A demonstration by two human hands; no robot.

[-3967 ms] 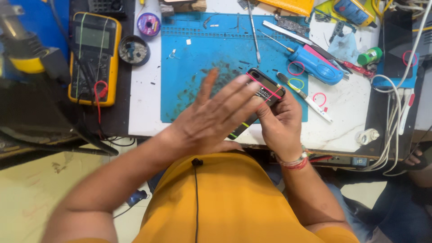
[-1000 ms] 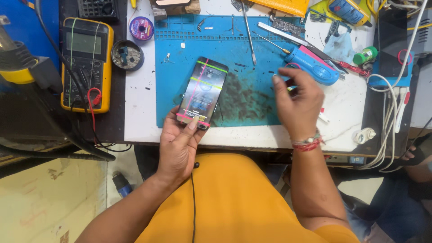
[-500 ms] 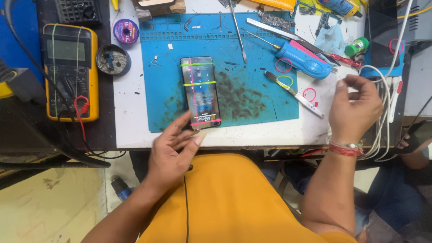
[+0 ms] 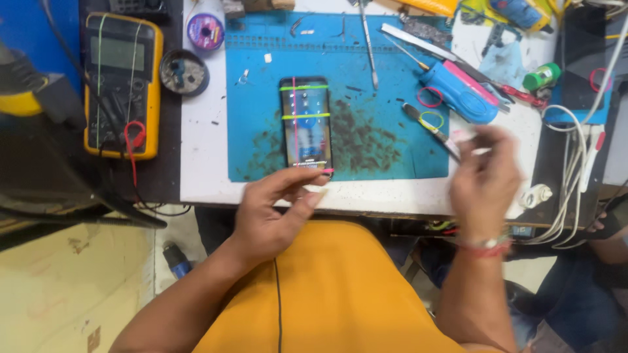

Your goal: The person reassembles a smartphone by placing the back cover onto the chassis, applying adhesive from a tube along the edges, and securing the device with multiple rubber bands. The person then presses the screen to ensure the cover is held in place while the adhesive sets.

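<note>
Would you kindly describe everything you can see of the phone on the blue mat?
The smartphone lies flat, screen up and lit, upright on the stained blue work mat. Two green rubber bands cross it and a pink one runs lengthwise. The left hand touches its near end with its fingertips; the right hand is apart.

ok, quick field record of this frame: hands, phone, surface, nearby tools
left hand: fingertips on the near end of the phone, no closed grip
right hand: raised over the bench's right side, blurred, pinching something small and pale; cannot tell what
phone: flat on the mat, screen lit, green and pink rubber bands around it
surface: blue mat, dark smudges
nearby: yellow multimeter left, blue tool right, tweezers at the far edge
</note>
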